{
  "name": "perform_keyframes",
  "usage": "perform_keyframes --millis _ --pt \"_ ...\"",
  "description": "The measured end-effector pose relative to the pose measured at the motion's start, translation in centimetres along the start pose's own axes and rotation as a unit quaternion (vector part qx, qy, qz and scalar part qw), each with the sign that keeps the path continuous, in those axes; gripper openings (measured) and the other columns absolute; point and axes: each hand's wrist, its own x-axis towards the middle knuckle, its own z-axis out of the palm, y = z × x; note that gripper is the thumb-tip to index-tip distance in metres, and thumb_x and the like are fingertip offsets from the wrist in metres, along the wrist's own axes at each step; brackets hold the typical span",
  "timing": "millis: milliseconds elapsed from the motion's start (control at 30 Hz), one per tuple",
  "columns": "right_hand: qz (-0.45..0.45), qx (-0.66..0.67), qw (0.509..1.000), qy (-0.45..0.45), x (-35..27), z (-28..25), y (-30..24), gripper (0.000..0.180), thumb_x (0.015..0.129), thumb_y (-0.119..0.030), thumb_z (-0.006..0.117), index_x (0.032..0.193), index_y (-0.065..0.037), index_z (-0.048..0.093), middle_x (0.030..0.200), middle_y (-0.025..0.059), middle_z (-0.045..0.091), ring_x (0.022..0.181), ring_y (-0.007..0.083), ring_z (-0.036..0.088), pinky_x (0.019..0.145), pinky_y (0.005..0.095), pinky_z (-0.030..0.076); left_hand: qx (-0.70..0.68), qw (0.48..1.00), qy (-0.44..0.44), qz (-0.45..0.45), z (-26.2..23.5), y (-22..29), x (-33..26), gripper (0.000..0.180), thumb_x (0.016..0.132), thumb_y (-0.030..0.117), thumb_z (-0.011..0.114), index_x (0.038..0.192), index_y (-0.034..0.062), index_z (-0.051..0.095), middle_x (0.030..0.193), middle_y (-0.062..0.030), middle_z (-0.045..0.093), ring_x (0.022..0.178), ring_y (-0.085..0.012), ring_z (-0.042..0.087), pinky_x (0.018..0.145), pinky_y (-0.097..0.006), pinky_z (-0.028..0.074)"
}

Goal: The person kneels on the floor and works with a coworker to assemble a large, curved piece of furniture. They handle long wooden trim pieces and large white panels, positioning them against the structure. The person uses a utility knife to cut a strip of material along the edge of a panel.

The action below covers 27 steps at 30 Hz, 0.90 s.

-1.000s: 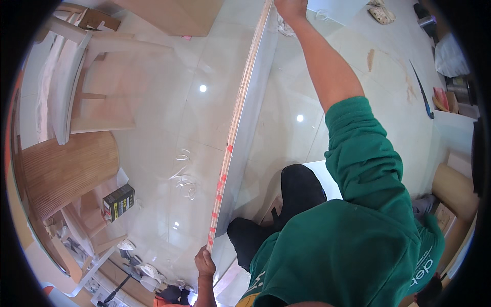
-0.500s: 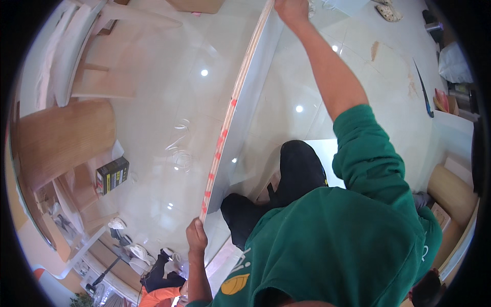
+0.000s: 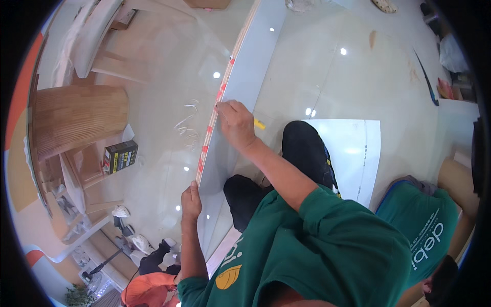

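A long, pale board (image 3: 250, 51) stands on its edge in front of me, running from the top of the view toward my left side. Its upward plywood edge carries several red marks. My left hand (image 3: 191, 202) is closed on the near end of this board. Farther along, my right hand (image 3: 236, 123) has its fingers curled in a pinch against the marked edge; whatever is between the fingertips is too small to make out. A small yellow item (image 3: 259, 124) shows just beyond the right hand, beside the board.
A white sheet (image 3: 365, 153) lies by my right knee. Left of the board are loose clear strips (image 3: 188, 125), a black-and-yellow box (image 3: 121, 156) and wooden chairs (image 3: 82, 120). One person in orange (image 3: 148, 289) is at lower left, another in green (image 3: 422, 220) at right.
My right hand has come back from the board's far end to its red-marked middle stretch. My left hand stays on the near end. More of the person in green shows.
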Motion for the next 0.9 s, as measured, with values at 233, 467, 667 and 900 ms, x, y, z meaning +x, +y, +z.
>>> perform_keyframes --millis 233,467,667,900 --pt "-0.041 -0.009 0.994 0.101 13.1 -0.9 10.7 0.008 0.083 -0.003 0.070 0.090 -0.004 0.071 0.088 0.0130 0.070 0.082 0.0316 0.067 0.072 0.0394 0.055 -0.008 1.000 0.009 0.020 0.7 -1.6 -0.2 0.055 0.108 0.034 0.034 0.076 -0.0067 0.052 0.064 -0.0243 0.050 0.058 -0.0336 0.047 0.059 -0.047 0.038" --pt "-0.051 -0.047 0.978 0.196 33.6 -3.4 25.3 0.015 0.086 -0.017 0.065 0.087 -0.004 0.073 0.091 0.0181 0.070 0.087 0.0378 0.066 0.078 0.0461 0.053 -0.112 0.991 -0.023 -0.077 0.9 -2.2 -0.6 0.066 0.108 0.044 0.030 0.097 -0.0096 0.066 0.077 -0.0159 0.065 0.072 -0.0224 0.059 0.070 -0.038 0.047" --pt "-0.055 -0.090 0.973 0.204 43.9 -6.1 31.6 0.017 0.085 -0.018 0.065 0.086 -0.004 0.074 0.093 0.0207 0.071 0.090 0.0387 0.067 0.081 0.0466 0.053 -0.193 0.966 0.022 -0.169 2.1 -2.1 -0.7 0.070 0.108 0.048 0.034 0.101 -0.0101 0.071 0.083 -0.0065 0.069 0.074 -0.0131 0.057 0.070 -0.029 0.047" --pt "-0.090 -0.118 0.974 0.169 44.8 -6.4 32.2 0.018 0.086 -0.018 0.063 0.083 -0.002 0.072 0.091 0.0220 0.069 0.088 0.0405 0.066 0.080 0.0492 0.052 -0.018 0.993 -0.006 -0.120 0.8 -0.1 0.2 0.060 0.108 0.039 0.040 0.076 -0.0070 0.062 0.066 -0.0035 0.055 0.065 -0.0135 0.047 0.061 -0.038 0.039"
